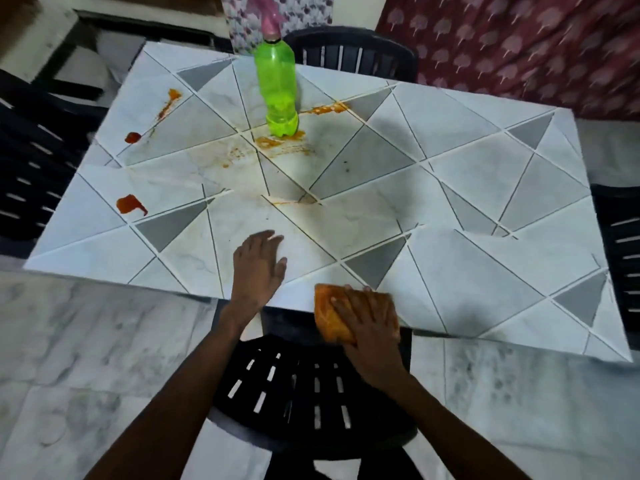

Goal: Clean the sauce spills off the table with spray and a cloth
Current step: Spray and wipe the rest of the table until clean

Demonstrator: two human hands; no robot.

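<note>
The table (485,188) is flat and shiny, with white and grey triangle shapes and thin dark lines. It stands on a pale, marble-looking floor (86,341).

At the far left is a dark plastic chair (31,161) with slots in it. On the left part of the table are two thick red sauce blobs (130,204) and a thin orange streak (169,100) farther back.

Near the middle back stands a tall bottle (278,88). It is bright green, see-through plastic with a bumpy bottom and a pink top (270,27). I cannot tell what is inside. It stands right on a smeary orange patch (280,147), and another orange streak (327,109) runs off to its right.

The left hand (258,268) lies flat on the table near the front edge, fingers straight and holding nothing. It is well apart from the bottle.

Just to its right is the orange cloth (327,311). It is soft and folded, and it sits on the front edge of the table, partly hanging over. The right hand (370,327) presses down on top of it with straight, spread fingers.

Below the hands is another dark slotted chair (304,386). At the back right hangs a dark red curtain (519,39) with little tree shapes.
</note>
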